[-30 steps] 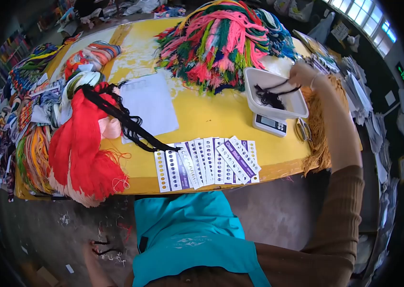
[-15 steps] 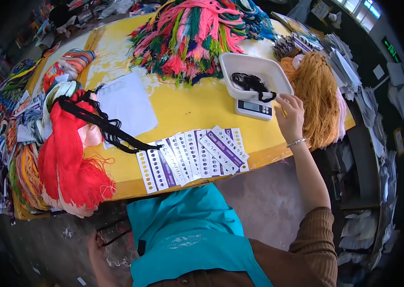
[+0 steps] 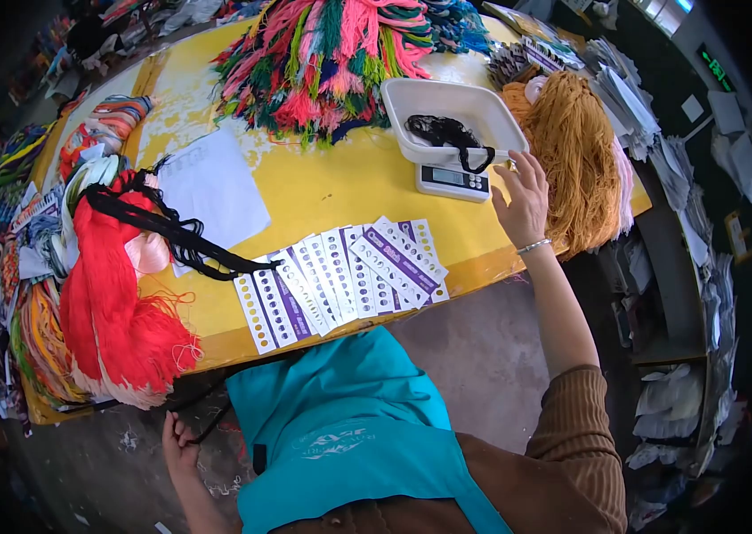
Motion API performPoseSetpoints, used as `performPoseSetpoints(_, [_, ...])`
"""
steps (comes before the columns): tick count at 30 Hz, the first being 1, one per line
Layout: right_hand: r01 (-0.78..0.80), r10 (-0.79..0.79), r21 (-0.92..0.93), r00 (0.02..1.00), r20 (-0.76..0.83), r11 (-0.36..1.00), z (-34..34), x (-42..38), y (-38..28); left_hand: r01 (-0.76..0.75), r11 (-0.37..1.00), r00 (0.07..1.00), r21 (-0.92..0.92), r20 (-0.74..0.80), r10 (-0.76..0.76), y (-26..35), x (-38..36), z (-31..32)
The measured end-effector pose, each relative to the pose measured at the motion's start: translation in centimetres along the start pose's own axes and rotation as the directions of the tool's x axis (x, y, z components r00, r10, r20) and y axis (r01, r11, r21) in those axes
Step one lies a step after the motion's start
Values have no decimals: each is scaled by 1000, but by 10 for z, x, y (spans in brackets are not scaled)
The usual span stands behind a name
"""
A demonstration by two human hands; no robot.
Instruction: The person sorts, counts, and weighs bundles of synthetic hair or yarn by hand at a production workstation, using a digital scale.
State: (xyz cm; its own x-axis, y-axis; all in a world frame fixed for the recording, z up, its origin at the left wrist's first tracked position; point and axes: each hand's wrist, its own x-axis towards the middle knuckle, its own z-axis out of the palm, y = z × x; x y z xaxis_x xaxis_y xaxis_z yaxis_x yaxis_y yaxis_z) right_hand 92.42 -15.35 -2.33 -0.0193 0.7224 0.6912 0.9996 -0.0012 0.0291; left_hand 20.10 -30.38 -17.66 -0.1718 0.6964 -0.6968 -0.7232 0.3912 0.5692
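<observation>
My right hand (image 3: 525, 198) is at the right corner of a white plastic tub (image 3: 483, 147), fingers apart, with nothing seen in it. Inside the tub lies a bundle of black thread (image 3: 440, 131), one loop hanging over the front rim. The tub rests on a small white digital scale (image 3: 452, 182). My left hand (image 3: 182, 442) hangs below the table's front edge, fingers curled by a black cord (image 3: 213, 423); its grip is too small to make out. Printed cards with holes (image 3: 340, 274) are fanned out near the front edge.
Red thread (image 3: 122, 303) with black strands (image 3: 185, 236) across it lies at the left, beside white paper (image 3: 216, 191). A multicoloured thread pile (image 3: 327, 71) is at the back. Tan thread (image 3: 572, 160) hangs over the right edge of the yellow table (image 3: 305, 214).
My right hand has opened, its fingers spreading beside the tub. My left hand has come further into view. The whole scene has shifted slightly left in the frame.
</observation>
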Motion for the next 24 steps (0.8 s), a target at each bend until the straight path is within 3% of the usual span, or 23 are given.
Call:
performPoseSetpoints(5, [-22,22,-6,998,52,1000,13,6,-1,-24,993,1000,-112,-13,23,-1,-5,19])
performPoseSetpoints(7, [-20,20,3,998,58,1000,18,10,-3,56,989,965,-136,263,-18,2,-4,13])
performPoseSetpoints(14, [16,-5,-69,988,157,998,38,22,-6,-14,979,965,-203,253,66,4,-19,41])
performPoseSetpoints(19, [100,-91,-100,992,92,990,36,37,-15,4,944,861,-329,482,165,10,-30,60])
performPoseSetpoints(21, [-34,20,162,996,87,986,28,52,-32,43,927,794,-373,575,195,17,-38,78])
performPoseSetpoints(22, [-204,166,268,973,160,942,25,62,-44,61,919,765,-390,609,208,19,-45,95])
performPoseSetpoints(23, [-386,253,572,920,300,724,29,74,-49,62,925,718,-376,661,221,21,-45,105])
performPoseSetpoints(24, [-532,267,756,846,461,381,33,86,-57,90,940,641,-329,741,199,22,-42,117])
